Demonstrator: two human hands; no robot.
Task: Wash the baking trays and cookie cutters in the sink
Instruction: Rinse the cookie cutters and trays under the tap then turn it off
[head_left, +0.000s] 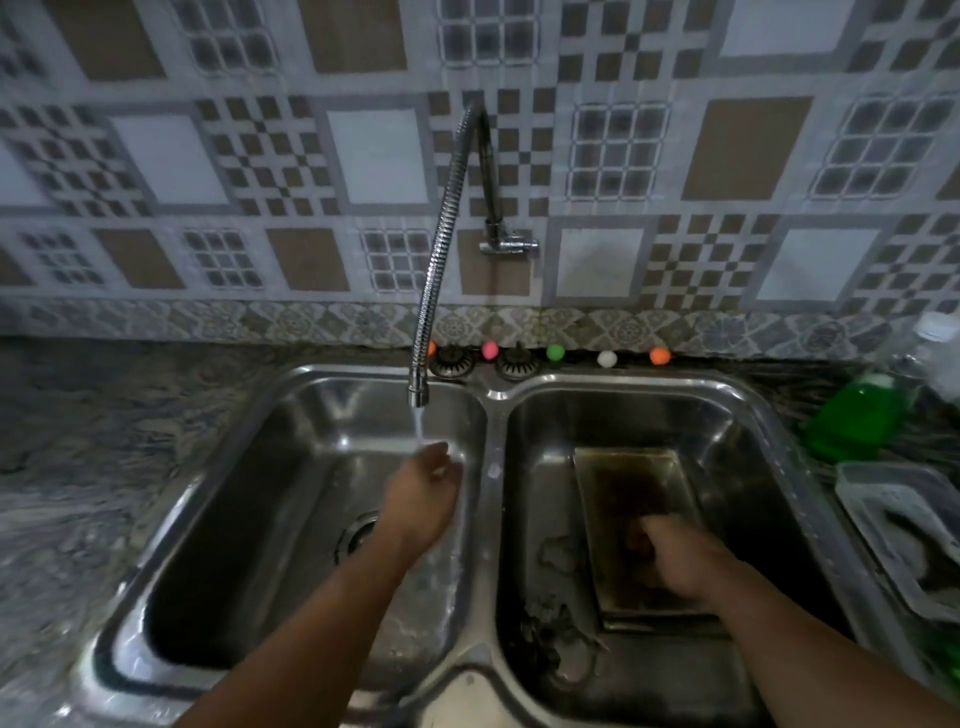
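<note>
The head view showed the double sink set in the marbled worktop, with the baking tray lying flat in its right basin. My left hand reached under the tap's running water, its grip loose and holding nothing. My right hand pressed down on the tray, curled round something dark I couldn't make out.

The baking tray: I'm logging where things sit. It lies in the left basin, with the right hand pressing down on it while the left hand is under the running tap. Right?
Not quite. In the head view the baking tray lies in the right basin, not the left. The rest holds: the right hand presses down on it and the left hand is under the running tap.
</note>
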